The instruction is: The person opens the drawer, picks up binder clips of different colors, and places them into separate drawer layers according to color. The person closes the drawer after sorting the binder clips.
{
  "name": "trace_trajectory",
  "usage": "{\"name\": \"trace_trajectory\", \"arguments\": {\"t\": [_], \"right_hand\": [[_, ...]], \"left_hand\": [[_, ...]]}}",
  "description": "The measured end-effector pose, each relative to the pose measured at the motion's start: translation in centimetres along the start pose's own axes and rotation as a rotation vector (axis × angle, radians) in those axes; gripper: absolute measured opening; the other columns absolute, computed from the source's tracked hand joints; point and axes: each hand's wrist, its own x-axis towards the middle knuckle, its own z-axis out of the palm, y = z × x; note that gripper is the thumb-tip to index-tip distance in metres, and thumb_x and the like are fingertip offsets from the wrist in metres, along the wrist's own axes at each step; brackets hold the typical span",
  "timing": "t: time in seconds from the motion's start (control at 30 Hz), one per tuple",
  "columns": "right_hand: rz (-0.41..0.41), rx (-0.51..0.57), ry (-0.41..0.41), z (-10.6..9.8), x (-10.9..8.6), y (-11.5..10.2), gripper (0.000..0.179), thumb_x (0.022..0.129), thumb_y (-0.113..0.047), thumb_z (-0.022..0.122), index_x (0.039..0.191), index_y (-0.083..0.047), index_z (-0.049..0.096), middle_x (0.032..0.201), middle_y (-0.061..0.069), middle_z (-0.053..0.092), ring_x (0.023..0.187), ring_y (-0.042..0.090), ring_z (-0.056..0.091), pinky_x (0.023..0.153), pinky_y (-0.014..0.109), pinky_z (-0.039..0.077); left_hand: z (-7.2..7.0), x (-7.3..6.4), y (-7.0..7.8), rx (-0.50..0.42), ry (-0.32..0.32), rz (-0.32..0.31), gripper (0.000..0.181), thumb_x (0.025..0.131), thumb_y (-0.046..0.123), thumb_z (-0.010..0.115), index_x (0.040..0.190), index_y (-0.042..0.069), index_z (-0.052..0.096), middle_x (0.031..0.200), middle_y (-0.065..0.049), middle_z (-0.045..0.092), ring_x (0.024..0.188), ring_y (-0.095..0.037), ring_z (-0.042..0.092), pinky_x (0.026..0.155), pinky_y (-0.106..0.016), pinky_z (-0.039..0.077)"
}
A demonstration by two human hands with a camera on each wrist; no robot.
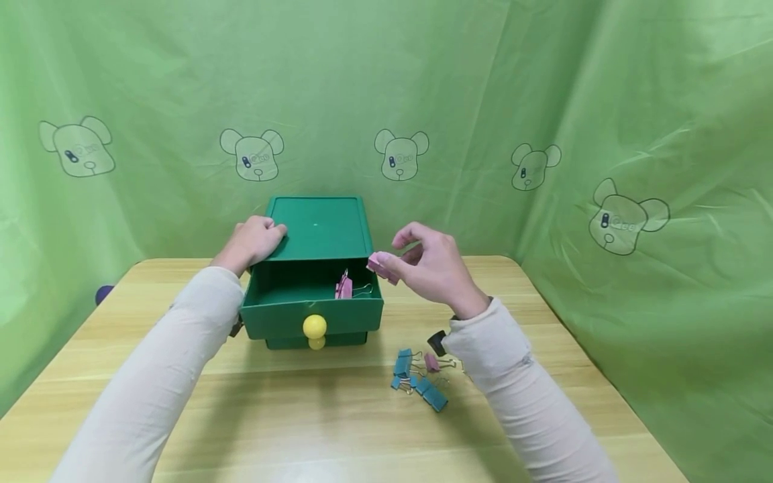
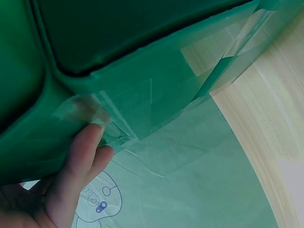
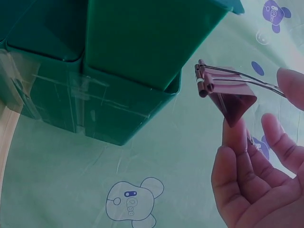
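Two pale long sleeves are closest to me, stretched forward over a light wood-grain desk. At the end of one, the person's right hand holds a pink binder clip in the air, pinched between thumb and fingers, just beside the right side of a green mini drawer cabinet. Seen close from that wrist, the thumb is at the end of a long wire handle, a fingertip meets the clip's lower corner, and there's a gap between clip and cabinet. The left hand grips the cabinet's left side, fingers bent at the edge; from its own wrist I see a fingertip against a corner covered with clear tape. The upper drawer is pulled out, its round yellow knob facing me, with a second knob showing right below. Inside, towards the right, sits another pink clip, its wire handles sticking out. On the desk, to the right of the cabinet and near the right sleeve, several blue binder clips lie close together, with one more pink one next to them. Behind everything hangs a green curtain printed with bear heads
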Motion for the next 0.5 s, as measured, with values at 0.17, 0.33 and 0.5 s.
{"name": "trace_trajectory", "arguments": {"t": [0.17, 0.33, 0.5], "right_hand": [[0.002, 0.012, -0.008, 0.3, 0.2, -0.4, 0.032, 0.085, -0.033, 0.076, 0.097, -0.007, 0.061, 0.092, 0.007, 0.067, 0.076, 0.017, 0.066, 0.064, 0.035, 0.054], [0.0, 0.019, -0.01, 0.7, 0.4, -0.7, 0.033, 0.085, -0.034, 0.075, 0.097, -0.007, 0.061, 0.095, 0.007, 0.066, 0.078, 0.019, 0.067, 0.064, 0.034, 0.055], [0.001, 0.019, -0.008, 1.2, 0.5, -0.7, 0.034, 0.085, -0.035, 0.075, 0.096, -0.005, 0.061, 0.093, 0.007, 0.065, 0.078, 0.018, 0.068, 0.064, 0.034, 0.055]], "left_hand": [[0.0, 0.0, 0.0, 0.002, 0.001, 0.0, 0.04, 0.102, 0.038, 0.038, 0.076, 0.008, 0.043, 0.079, -0.012, 0.041, 0.077, -0.028, 0.048, 0.06, -0.036, 0.046], [0.0, 0.0, 0.0, 0.005, 0.008, 0.003, 0.04, 0.102, 0.038, 0.038, 0.076, 0.008, 0.042, 0.078, -0.012, 0.041, 0.077, -0.028, 0.048, 0.06, -0.036, 0.045], [0.0, -0.1, -0.1, -0.006, 0.006, 0.001, 0.04, 0.102, 0.038, 0.038, 0.076, 0.009, 0.042, 0.078, -0.012, 0.041, 0.077, -0.028, 0.049, 0.061, -0.036, 0.045]]}}
